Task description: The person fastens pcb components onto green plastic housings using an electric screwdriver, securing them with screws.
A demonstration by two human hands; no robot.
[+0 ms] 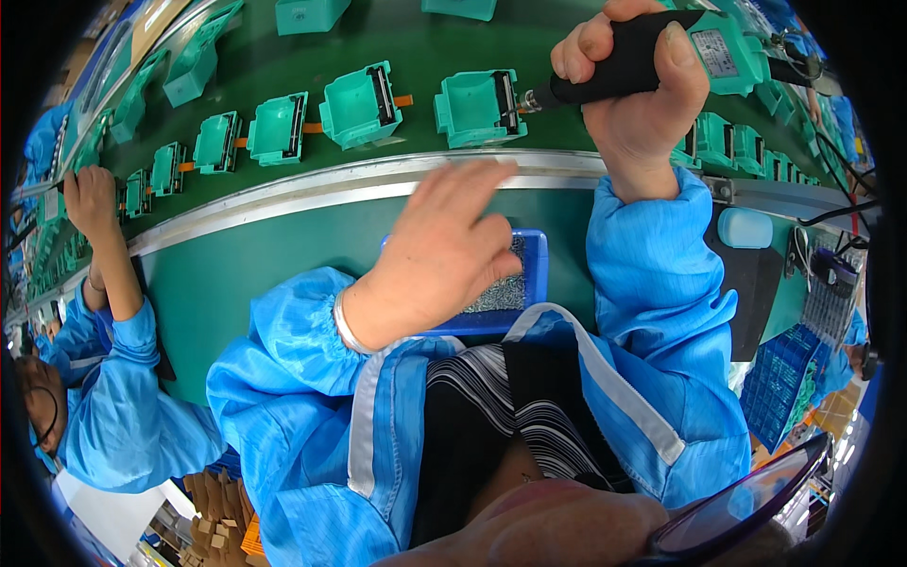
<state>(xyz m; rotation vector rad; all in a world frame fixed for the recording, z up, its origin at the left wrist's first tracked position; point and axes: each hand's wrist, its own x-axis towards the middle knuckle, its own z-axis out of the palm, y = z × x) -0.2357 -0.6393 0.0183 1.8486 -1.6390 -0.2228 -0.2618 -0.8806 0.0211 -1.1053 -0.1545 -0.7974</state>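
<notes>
Green housing: it lay at twelve o'clock of the view, open side up; a shallow, box-like teal-green shell (pixel 467 106) with raised walls, a black strip (pixel 505 90) along its three o'clock side
Right hand: at three o'clock of the shell, the right hand (pixel 638 113) was wrapped around a black-handled driver (pixel 609 61), its metal bit pointing to nine o'clock, at the strip; whether bit and strip touched I could not tell
Left hand: at six o'clock of the shell, the left hand (pixel 430 260) was loosely curved, fingers blurred; whether it pinched anything I could not tell
Blue tray: partly behind that hand, the blue tray (pixel 539 269) held small metal pieces (pixel 501 295)
Edges: a pale metal rail (pixel 316 195) ran just beyond the shell's six o'clock wall; a similar shell (pixel 351 111) sat at nine o'clock, an orange tab (pixel 404 100) in the gap
Open room: dark green surface (pixel 397 42) stretched toward eleven o'clock of the shell; green worktop (pixel 213 269) spread at nine o'clock of the left hand
</notes>
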